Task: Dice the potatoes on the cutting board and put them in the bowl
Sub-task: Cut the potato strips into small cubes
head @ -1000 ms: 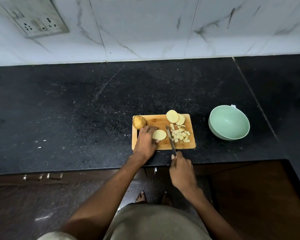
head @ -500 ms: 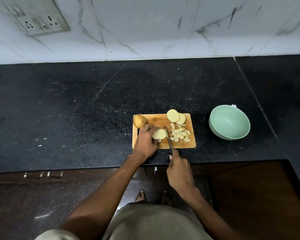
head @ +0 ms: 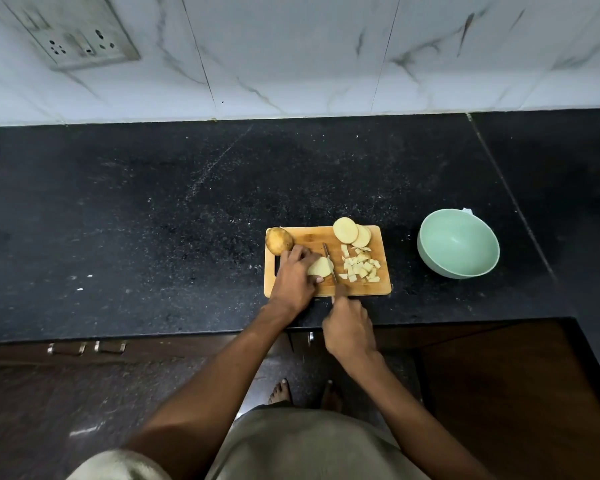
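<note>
Potato slice [head: 321,266] sits flat near the middle of my wooden cutting board [head: 357,289], pinned under my left hand [head: 293,278], whose fingers [head: 300,252] curl over its left half while my thumb touches its near edge. My right hand [head: 349,323] is at six o'clock from the board, just off its near edge, fingers wrapped tight around the handle of the knife [head: 329,263]. The blade points away from me toward twelve o'clock and lies along the right edge of the slice I am holding.

At three o'clock from the blade there is a loose heap of diced pieces [head: 361,268] on the right half of the board. Past them, at the board's far edge around one o'clock, two round slices [head: 352,232] overlap each other. A whole unpeeled potato [head: 278,240] rests at the board's far left corner, around ten o'clock, just beside my left knuckles.

The pale green bowl [head: 458,247] stands on the black tabletop [head: 153,220] at three o'clock from the board, apart from it, with nothing I can see inside
</note>
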